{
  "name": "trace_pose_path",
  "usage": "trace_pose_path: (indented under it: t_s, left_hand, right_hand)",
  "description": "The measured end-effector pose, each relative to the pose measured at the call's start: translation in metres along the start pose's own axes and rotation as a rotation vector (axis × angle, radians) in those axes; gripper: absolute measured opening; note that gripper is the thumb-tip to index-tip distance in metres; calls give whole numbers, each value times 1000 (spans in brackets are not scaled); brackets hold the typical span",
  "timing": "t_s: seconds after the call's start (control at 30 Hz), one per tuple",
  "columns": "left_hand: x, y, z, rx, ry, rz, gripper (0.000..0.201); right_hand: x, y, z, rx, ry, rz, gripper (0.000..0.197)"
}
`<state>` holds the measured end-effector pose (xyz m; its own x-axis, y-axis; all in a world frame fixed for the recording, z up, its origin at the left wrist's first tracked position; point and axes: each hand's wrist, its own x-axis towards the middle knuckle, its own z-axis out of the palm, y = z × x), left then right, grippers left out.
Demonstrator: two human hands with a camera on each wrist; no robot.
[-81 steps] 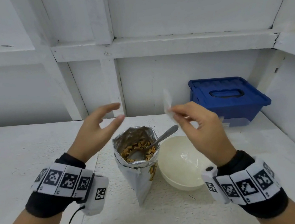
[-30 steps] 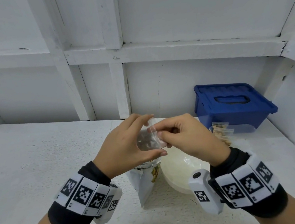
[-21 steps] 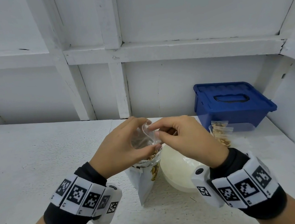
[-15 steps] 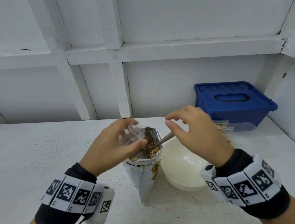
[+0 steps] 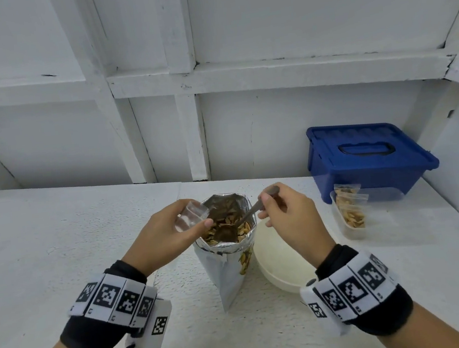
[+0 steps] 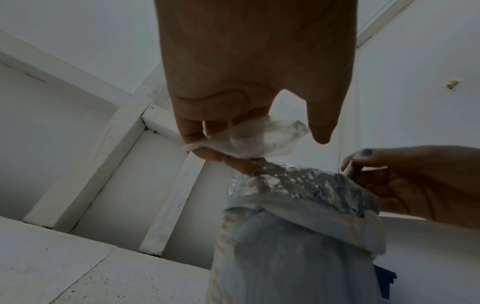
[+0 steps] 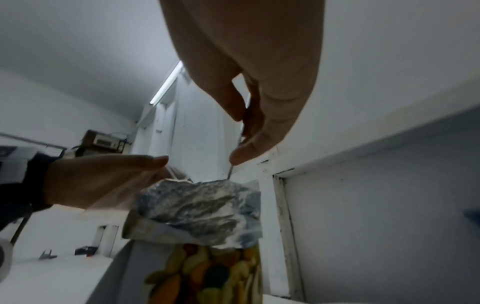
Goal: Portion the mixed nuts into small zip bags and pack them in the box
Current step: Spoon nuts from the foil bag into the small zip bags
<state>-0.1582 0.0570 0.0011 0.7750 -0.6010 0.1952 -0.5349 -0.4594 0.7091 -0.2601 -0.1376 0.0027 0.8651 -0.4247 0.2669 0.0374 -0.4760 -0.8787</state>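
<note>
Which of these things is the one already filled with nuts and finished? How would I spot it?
Find the blue-lidded box at the table's far right corner. Leaning against its front, inside a clear tub, stand the filled zip bags. Unlike the tall foil nut pouch or the empty zip bag in the left hand, these are small, clear and show pale nuts.

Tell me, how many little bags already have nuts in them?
2 that I can see. Both filled zip bags stand one behind the other in the clear tub in front of the blue box. More could hide behind them.
</note>
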Motion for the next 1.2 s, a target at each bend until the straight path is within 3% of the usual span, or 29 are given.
trace_pose_path:
  t_s: [0.1, 0.2, 0.27, 0.37, 0.57, 0.87, 1.03, 1.2]
  left_hand:
    - [-1, -2, 2, -14, -6, 3, 57]
    - [-1, -7, 3, -14, 8, 2, 92]
    - [-1, -8, 3, -9, 9, -1, 104]
    - [0, -9, 3, -26, 13, -13, 105]
    - [2, -14, 2, -54, 13, -38, 97]
    - [3, -17, -1, -74, -1, -35, 99]
    - [6, -13, -5, -69, -20, -4, 95]
    - [10, -10, -12, 75, -24, 14, 94]
  right_hand:
    - [-1, -4, -1, -47, -9, -199, 12]
    - [2, -5, -2, -179, -8, -403, 22]
    - [4, -2, 1, -260, -49, -482, 24]
    - [6, 2, 6, -364, -72, -515, 28]
    - [1, 5, 17, -293, -104, -358, 23]
    - [7, 5, 13, 11, 10, 99, 18]
    - [11, 9, 4, 120, 108, 221, 21]
    - [18, 13, -8, 228, 186, 299, 21]
